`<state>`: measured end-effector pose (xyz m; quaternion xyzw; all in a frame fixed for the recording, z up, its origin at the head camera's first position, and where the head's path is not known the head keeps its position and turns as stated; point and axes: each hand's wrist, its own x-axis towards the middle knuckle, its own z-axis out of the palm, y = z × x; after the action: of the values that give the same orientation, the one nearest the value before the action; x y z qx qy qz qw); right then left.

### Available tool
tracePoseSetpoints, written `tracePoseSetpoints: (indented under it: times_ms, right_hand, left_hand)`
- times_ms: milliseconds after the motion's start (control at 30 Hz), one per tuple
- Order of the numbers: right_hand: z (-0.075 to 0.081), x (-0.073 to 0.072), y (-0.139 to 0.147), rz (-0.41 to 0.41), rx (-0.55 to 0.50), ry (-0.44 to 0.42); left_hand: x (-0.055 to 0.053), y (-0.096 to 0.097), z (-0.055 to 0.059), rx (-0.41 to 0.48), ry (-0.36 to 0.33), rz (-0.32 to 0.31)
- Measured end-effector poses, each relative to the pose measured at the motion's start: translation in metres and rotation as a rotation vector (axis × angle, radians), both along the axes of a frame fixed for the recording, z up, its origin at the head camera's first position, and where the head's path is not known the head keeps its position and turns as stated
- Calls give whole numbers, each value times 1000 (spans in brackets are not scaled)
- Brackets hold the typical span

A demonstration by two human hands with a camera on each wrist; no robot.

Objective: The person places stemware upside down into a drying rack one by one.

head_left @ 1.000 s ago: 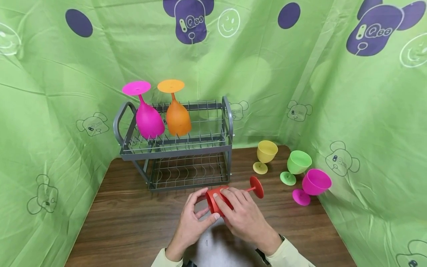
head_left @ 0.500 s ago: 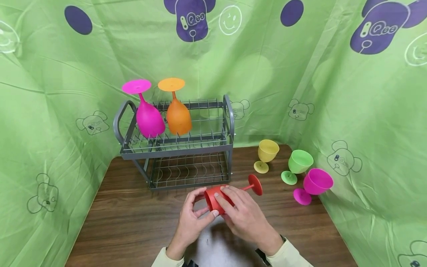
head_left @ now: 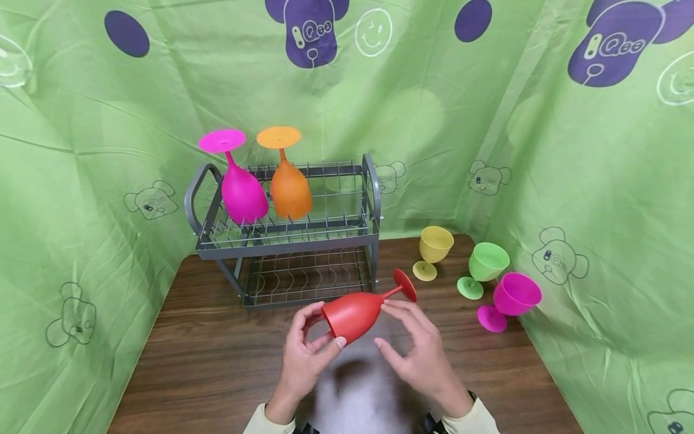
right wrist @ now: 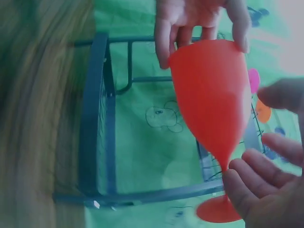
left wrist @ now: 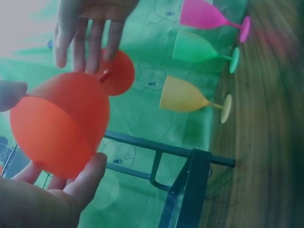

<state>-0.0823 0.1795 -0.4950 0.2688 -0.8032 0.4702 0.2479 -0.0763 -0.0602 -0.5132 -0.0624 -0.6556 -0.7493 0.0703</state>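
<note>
A red wine goblet (head_left: 355, 314) is tilted on its side above the table, its mouth toward the left and its foot up to the right. My left hand (head_left: 303, 355) grips it by the rim, thumb on the near side and fingers on the far side. My right hand (head_left: 425, 358) is spread beside it, thumb well apart from the bowl. In the right wrist view, the fingertips of that hand are right at the top of the red stem (right wrist: 225, 164). The left wrist view looks partly into the goblet's mouth (left wrist: 50, 135).
Behind stands a grey two-tier dish rack (head_left: 287, 244) with a magenta goblet (head_left: 242, 194) and an orange goblet (head_left: 291, 190) upside down on top. Upright at the right are yellow (head_left: 435, 246), green (head_left: 488, 263) and magenta (head_left: 517, 295) goblets. Green cloth (head_left: 423, 150) surrounds the wooden table (head_left: 179, 355).
My right hand has let go of the red goblet's bowl and slid right to its stem, its thumb swung away. The left hand keeps the rim; the goblet's foot has shifted up and left.
</note>
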Motion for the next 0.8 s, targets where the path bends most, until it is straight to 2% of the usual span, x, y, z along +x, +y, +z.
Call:
tracePoseSetpoints:
  times_ms: [200, 367, 500, 633, 800]
  right_hand:
    - [-9, 4, -5, 59, -423, -382]
    - [-12, 5, -12, 151, -618, -568]
    - [-15, 4, -17, 273, -730, -632]
    - [-16, 3, -20, 369, -826, -642]
    - [-15, 5, -22, 391, -887, -658]
  left_hand:
    - [2, 5, -2, 159, -9, -38]
    - [6, 12, -3, 238, -34, -56]
    - [8, 16, -5, 280, -25, -86]
    - [10, 19, -6, 331, -27, -116]
    - [13, 23, -7, 383, -45, -140]
